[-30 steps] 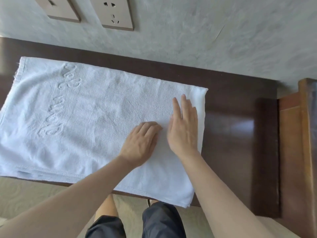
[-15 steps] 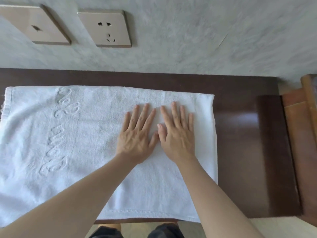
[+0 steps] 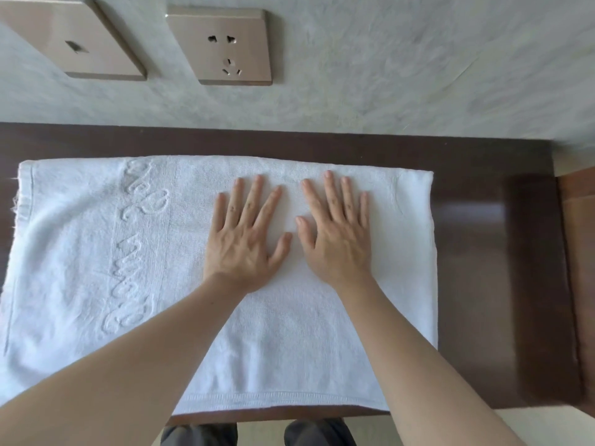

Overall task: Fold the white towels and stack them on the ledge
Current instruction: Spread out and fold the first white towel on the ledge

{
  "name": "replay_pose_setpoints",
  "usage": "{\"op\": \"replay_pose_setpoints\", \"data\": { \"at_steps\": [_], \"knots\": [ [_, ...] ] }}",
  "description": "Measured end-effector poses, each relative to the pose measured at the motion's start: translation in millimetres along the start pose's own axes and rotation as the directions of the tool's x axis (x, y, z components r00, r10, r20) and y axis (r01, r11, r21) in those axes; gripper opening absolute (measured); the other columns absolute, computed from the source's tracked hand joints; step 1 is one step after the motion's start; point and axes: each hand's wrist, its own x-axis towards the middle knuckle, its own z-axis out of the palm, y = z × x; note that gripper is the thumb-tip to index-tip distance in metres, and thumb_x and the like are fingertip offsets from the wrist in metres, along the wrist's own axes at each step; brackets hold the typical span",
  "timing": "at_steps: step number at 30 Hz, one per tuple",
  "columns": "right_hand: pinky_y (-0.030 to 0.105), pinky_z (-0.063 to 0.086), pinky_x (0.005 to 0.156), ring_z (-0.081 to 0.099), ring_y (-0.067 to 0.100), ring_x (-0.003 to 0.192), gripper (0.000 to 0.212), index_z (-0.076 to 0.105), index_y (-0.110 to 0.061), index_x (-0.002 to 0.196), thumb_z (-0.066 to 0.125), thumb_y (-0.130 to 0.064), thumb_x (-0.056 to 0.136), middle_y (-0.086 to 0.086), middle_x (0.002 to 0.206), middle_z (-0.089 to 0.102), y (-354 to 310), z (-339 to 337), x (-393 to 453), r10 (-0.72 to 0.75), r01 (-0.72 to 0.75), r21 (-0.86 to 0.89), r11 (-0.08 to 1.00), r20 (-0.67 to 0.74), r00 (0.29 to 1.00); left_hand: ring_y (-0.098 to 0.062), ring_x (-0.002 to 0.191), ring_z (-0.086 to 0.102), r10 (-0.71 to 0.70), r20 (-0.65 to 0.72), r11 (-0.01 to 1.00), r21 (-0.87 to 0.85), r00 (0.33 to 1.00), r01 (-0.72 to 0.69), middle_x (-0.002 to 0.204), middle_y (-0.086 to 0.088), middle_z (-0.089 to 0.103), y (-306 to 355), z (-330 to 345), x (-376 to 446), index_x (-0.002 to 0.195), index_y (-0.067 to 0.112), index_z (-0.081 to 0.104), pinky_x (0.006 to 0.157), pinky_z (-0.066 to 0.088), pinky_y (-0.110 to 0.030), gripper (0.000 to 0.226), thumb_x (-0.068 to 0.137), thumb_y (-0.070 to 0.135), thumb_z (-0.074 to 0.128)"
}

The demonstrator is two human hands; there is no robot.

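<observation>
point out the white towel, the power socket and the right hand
white towel (image 3: pixel 322 342), head view, bare terry near its front edge
power socket (image 3: pixel 222 46), head view, middle of the faceplate on the wall
right hand (image 3: pixel 338 239), head view, back of the hand, flat on the towel

Grey mottled wall (image 3: pixel 386 66), two bronze plates on it side by side — a socket (image 3: pixel 222 46) with pin holes, a plate (image 3: pixel 74 43) left of it with one small slot, reddish wood panel (image 3: pixel 579 252) at far right, dark trousers (image 3: pixel 257 432) at bottom edge

The white towel (image 3: pixel 96 268) runs off the left edge; its raised lettering (image 3: pixel 135 252) is unreadable; the left wall plate (image 3: pixel 64 43) is cropped.
</observation>
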Motion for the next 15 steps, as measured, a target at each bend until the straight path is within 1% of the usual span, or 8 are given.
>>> {"op": "replay_pose_setpoints", "data": {
  "at_steps": [2, 4, 6, 8, 9, 10, 12, 15],
  "knots": [
    [0.052, 0.005, 0.124, 0.002, 0.024, 0.156, 0.061, 0.018, -0.032, 0.160, 0.029, -0.054, 0.104, 0.003, 0.169, 0.008, 20, -3, 2, 0.020, -0.020, -0.012, 1.000, 0.010, 1.000, -0.026, 0.157, -0.005, 0.016, -0.012, 1.000, -0.004, 1.000, -0.016, 0.171, 0.001, -0.004, 0, 0, 2, 0.163, 0.031, 0.001, 0.126, 0.003, -0.051, 0.075, 0.100, 0.065, 0.024],
    [0.050, 0.002, 0.125, -0.004, 0.021, 0.155, 0.062, 0.011, -0.033, 0.160, 0.024, -0.054, 0.104, 0.002, 0.169, 0.002, 42, -11, 2, 0.139, -0.138, -0.020, 0.990, 0.042, 0.989, -0.026, 0.157, -0.005, 0.020, -0.012, 1.000, 0.008, 1.000, -0.020, 0.171, 0.000, -0.003, 1, -1, 5, 0.163, 0.031, 0.002, 0.126, 0.002, -0.051, 0.075, 0.100, 0.064, 0.024],
    [0.052, 0.001, 0.124, -0.006, 0.021, 0.155, 0.062, 0.009, -0.032, 0.161, 0.021, -0.053, 0.104, 0.002, 0.169, -0.001, 52, -18, 3, 0.293, -0.293, -0.014, 0.956, 0.056, 0.954, -0.025, 0.157, -0.006, 0.020, -0.009, 1.000, 0.018, 1.000, -0.020, 0.171, 0.000, -0.002, 0, -1, 7, 0.163, 0.031, 0.002, 0.126, 0.001, -0.050, 0.074, 0.100, 0.063, 0.023],
    [0.055, 0.001, 0.123, -0.005, 0.024, 0.155, 0.063, 0.008, -0.028, 0.161, 0.021, -0.052, 0.104, 0.004, 0.169, -0.001, 37, -20, 3, 0.398, -0.399, 0.005, 0.917, 0.039, 0.916, -0.024, 0.157, -0.006, 0.015, -0.015, 0.999, 0.028, 1.000, -0.015, 0.171, -0.001, -0.001, 1, -1, 7, 0.163, 0.031, 0.002, 0.126, 0.001, -0.049, 0.073, 0.100, 0.063, 0.022],
    [0.056, 0.002, 0.123, -0.003, 0.027, 0.155, 0.064, 0.009, -0.025, 0.161, 0.022, -0.052, 0.104, 0.005, 0.169, 0.001, 21, -19, 0, 0.410, -0.410, 0.039, 0.911, 0.019, 0.912, -0.024, 0.157, -0.006, 0.012, -0.015, 1.000, 0.027, 1.000, -0.012, 0.171, -0.001, -0.001, 2, -1, 7, 0.163, 0.031, 0.003, 0.127, 0.001, -0.048, 0.073, 0.100, 0.062, 0.022],
    [0.056, 0.002, 0.124, 0.000, 0.028, 0.155, 0.065, 0.013, -0.023, 0.161, 0.023, -0.052, 0.104, 0.006, 0.169, 0.005, 2, -18, -7, 0.378, -0.376, 0.085, 0.923, -0.003, 0.926, -0.023, 0.157, -0.006, 0.006, -0.012, 1.000, 0.020, 1.000, -0.006, 0.171, 0.000, 0.000, 2, -2, 7, 0.163, 0.032, 0.003, 0.127, 0.000, -0.048, 0.073, 0.100, 0.062, 0.023],
    [0.055, 0.007, 0.124, 0.008, 0.029, 0.155, 0.061, 0.023, -0.023, 0.160, 0.025, -0.048, 0.105, 0.007, 0.168, 0.013, -31, -10, -28, 0.225, -0.222, 0.132, 0.966, -0.010, 0.974, -0.021, 0.157, -0.006, -0.013, -0.013, 1.000, 0.004, 1.000, 0.013, 0.171, 0.002, 0.000, 2, -2, 7, 0.163, 0.035, 0.004, 0.127, 0.000, -0.046, 0.072, 0.100, 0.060, 0.027],
    [0.055, 0.012, 0.123, 0.009, 0.026, 0.155, 0.056, 0.026, -0.026, 0.158, 0.031, -0.044, 0.105, 0.005, 0.167, 0.016, -31, 3, -46, 0.082, -0.083, 0.085, 0.993, 0.024, 0.996, -0.021, 0.158, -0.004, -0.022, -0.041, 1.000, -0.002, 0.999, 0.022, 0.171, 0.004, 0.002, 1, 1, 6, 0.162, 0.037, 0.006, 0.127, 0.001, -0.045, 0.071, 0.099, 0.056, 0.030]
  ]
}}
